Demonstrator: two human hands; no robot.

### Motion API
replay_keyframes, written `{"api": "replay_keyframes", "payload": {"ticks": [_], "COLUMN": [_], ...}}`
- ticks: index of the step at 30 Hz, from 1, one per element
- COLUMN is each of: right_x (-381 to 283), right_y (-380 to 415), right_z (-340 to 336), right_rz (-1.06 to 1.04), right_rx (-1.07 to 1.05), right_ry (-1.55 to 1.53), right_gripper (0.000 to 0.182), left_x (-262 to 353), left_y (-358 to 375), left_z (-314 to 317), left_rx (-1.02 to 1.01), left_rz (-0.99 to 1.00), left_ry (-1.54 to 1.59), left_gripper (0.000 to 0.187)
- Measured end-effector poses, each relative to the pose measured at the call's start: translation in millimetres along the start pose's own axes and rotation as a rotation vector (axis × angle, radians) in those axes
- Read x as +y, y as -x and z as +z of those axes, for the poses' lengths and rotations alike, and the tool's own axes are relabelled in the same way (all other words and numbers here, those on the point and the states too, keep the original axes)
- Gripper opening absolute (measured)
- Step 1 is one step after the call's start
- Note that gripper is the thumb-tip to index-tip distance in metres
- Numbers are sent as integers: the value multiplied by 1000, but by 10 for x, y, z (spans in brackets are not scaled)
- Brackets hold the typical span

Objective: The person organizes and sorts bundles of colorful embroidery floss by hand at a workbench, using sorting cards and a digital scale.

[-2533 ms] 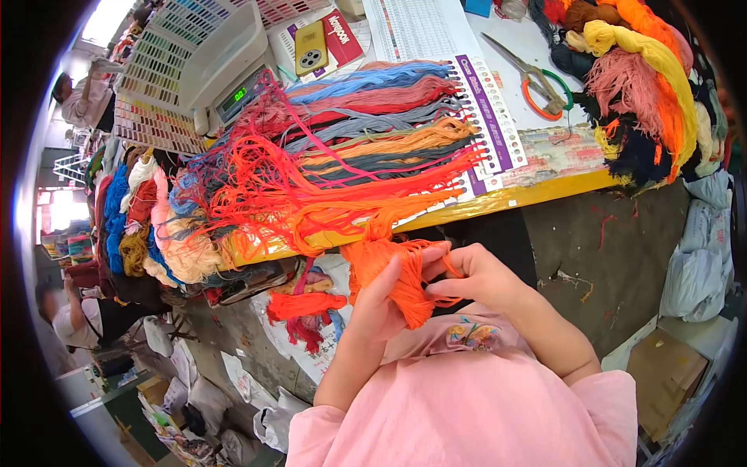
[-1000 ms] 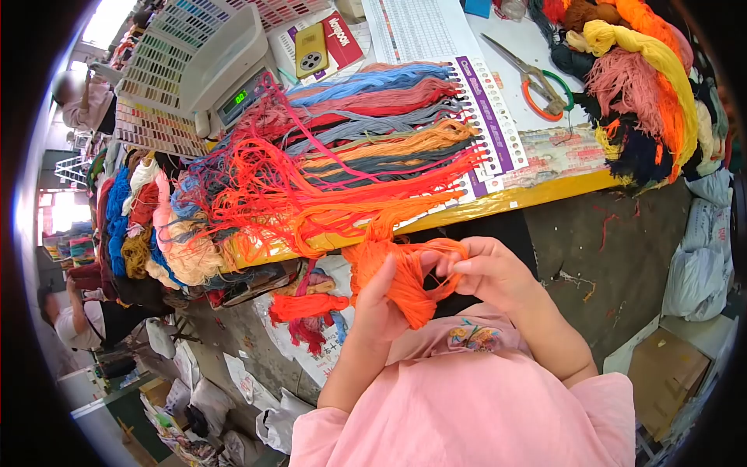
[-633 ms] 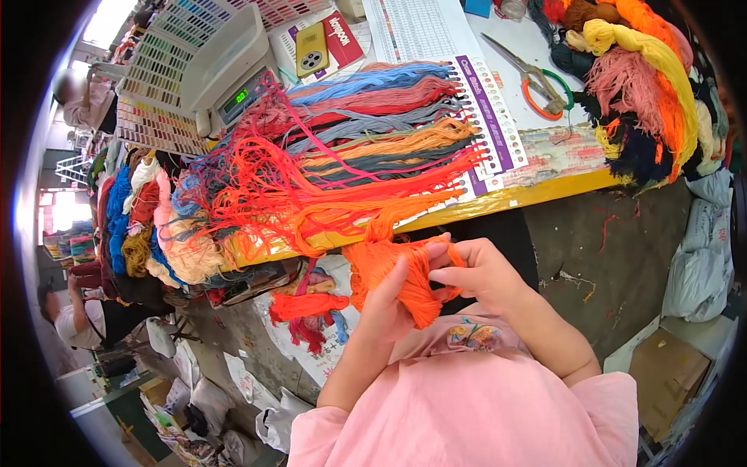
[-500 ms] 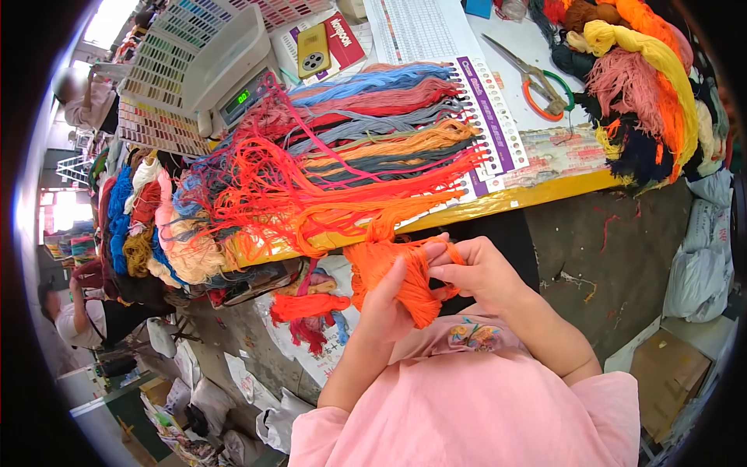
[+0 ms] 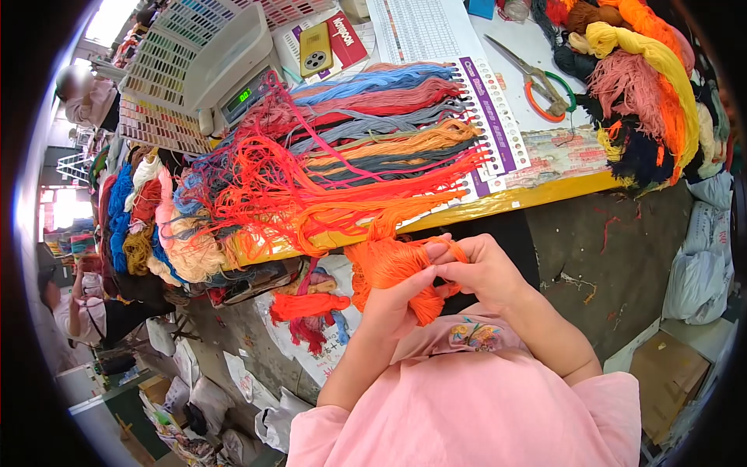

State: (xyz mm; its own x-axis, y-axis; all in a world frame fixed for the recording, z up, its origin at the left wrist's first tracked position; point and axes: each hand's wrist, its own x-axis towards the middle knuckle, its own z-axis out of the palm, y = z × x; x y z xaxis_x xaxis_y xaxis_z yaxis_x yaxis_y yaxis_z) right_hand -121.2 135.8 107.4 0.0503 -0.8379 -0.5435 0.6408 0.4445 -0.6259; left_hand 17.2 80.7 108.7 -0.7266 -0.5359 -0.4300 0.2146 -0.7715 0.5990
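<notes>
An orange skein of thread [image 5: 385, 265] hangs at the table's front edge, partly joined to the strands lying above it. My left hand [image 5: 393, 307] is closed around its lower part, the thumb lying across the threads toward my other hand. At the skein's right side, my right hand [image 5: 486, 268] pinches a loop of the same orange thread. The fingertips of both hands nearly meet there; whether they touch is hard to see. Above them, bundles of coloured thread [image 5: 389, 148] run through the holes of a white and purple thread card [image 5: 486, 124].
Scissors [image 5: 541, 86] with orange and green handles lie on the table [image 5: 436, 218]. A scale [image 5: 241, 78], a yellow phone [image 5: 315, 50] and colour charts are at the back. Thread heaps [image 5: 646, 86] sit at right, more skeins [image 5: 148, 218] at left. Two people are at far left.
My left thumb has come down and across the skein toward my right hand. The right hand keeps its pinch almost in place. A person at far left has shifted their arms.
</notes>
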Motion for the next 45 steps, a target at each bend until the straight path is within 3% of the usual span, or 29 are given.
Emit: {"api": "replay_keyframes", "payload": {"ticks": [12,15,16,20,22,23,25,26,27,28,29,31,32,33,35,37,39,40,42,43,44,45], "right_x": [23,96,123,45,104,120,-5,-75,-163,-285,-294,-537,-606,-713,-928,-1131,-1340,-1485,-1840,-2058,-2317,-2582], "right_y": [-25,-55,-66,-1,17,26,96,108,124,166,172,257,282,314,376,366,323,285,313,366,385,510], "right_z": [-85,-105,-127,-103,-270,-337,-308,-300,-283,-268,-310,-262,-253,-253,-319,-583,-980,-1220,-1610,-1799,-2305,-2420], "right_rz": [-51,-136,-161,-5,63,95,195,232,268,215,-100,-127,-181,-246,-362,-463,-637,-683,-760,-787,-979,-1083], "right_rx": [-83,-107,-162,-198,-342,-411,-383,-395,-409,-343,-243,-270,-300,-300,-303,-318,-232,-153,82,233,263,530], "right_ry": [-226,-201,-235,-397,-433,-450,-318,-225,-127,228,740,1031,968,707,175,-299,-371,-362,-313,-271,13,-18], "right_gripper": [13,12,10,8,7,6,6,6,6,8,9,11,9,8,6,6,13,14,15,15,16,16], "left_x": [-35,-106,-92,-134,-173,-122,49,162,192,229,279,428,446,467,523,627,521,515,507,603,714,713], "left_y": [-14,-25,-22,-44,-45,-36,12,-21,-47,-71,-91,-73,-52,-29,9,220,613,870,1364,1527,1676,1766], "left_z": [-65,-88,-69,-158,-256,-255,-184,-80,-89,-102,-113,-168,-260,-394,-1137,-1696,-2631,-3063,-3751,-3588,-3358,-3492], "left_rx": [79,65,143,-25,-230,-204,-145,-45,-84,-122,-160,-113,-48,13,6,-159,51,361,862,984,1109,1103], "left_rz": [-39,68,41,67,139,121,80,-145,-194,-236,-275,-235,-200,-167,-135,9,396,508,547,596,655,713], "left_ry": [329,89,106,128,246,174,33,-181,-276,-373,-471,-363,-299,-236,557,1204,1223,1028,763,896,1013,1059], "left_gripper": [32,18,14,13,18,19,24,25,25,26,26,26,25,24,23,19,17,13,8,13,22,24]}}
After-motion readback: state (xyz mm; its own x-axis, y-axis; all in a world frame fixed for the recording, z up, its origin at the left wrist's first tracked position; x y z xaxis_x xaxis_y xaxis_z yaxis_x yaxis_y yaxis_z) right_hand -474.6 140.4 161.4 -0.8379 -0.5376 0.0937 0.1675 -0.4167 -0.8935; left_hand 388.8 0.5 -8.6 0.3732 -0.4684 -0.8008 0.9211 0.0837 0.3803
